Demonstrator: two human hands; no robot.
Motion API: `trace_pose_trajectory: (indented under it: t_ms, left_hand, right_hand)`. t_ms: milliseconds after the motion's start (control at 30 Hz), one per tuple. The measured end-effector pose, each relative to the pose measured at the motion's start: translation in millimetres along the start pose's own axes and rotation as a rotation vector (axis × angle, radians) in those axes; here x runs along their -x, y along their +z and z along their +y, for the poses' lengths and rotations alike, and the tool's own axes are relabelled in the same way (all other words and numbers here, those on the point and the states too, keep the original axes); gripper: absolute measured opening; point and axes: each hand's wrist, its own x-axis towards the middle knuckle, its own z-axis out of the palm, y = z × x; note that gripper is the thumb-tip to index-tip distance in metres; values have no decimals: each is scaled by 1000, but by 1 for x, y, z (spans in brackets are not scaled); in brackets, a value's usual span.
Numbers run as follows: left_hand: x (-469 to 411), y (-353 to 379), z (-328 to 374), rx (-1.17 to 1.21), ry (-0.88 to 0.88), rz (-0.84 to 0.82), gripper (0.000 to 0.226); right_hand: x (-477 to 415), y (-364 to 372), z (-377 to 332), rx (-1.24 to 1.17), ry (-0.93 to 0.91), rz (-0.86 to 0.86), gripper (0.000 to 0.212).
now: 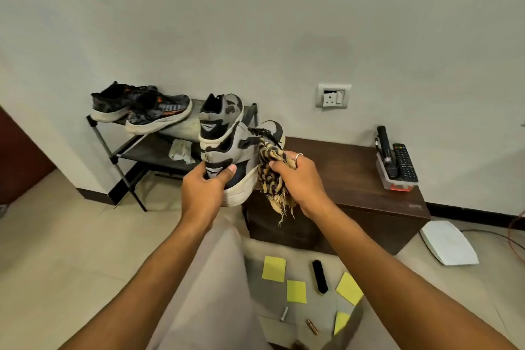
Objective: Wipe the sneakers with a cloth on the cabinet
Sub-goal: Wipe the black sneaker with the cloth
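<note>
Grey sneaker (246,155) is held in the air by its heel, which is gripped by the left hand (205,188), above the near left corner of the dark cabinet (355,176). A checked cloth (271,169) is pinched in the right hand (297,180) and pressed against its side. A second grey sneaker (221,115) is seen just behind, by the shoe rack (147,152).

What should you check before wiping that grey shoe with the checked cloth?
1. Left hand grips the grey sneaker at its heel: ok.
2. Right hand holds the checked cloth: ok.
3. Cloth touches the sneaker's side: ok.
4. Sneaker's sole rests on the cabinet: cannot tell.
5. Cloth is clean enough: cannot tell.
6. Second grey sneaker waits close behind: ok.
</note>
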Motion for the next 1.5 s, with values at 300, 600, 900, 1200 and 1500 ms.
trace_pose_trajectory:
  t_ms: [300,600,900,1200,1500]
  left_hand:
    - [-45,-66,40,61,81,179,22]
    - [-109,-103,72,134,64,126,17]
    - [-136,-112,78,244,81,148,13]
    - [-214,-91,40,179,223,296,22]
    - [-272,-46,-28,-41,262,262,23]
  right_hand:
    - [-31,50,-35,3,-45,-88,31]
    - [-77,79,-53,-6,-33,-131,27]
    - [-111,83,-48,-140,-17,-149,31]
    - [-132,89,-42,-195,14,-135,20]
    - [-153,91,-19,-181,68,-150,26]
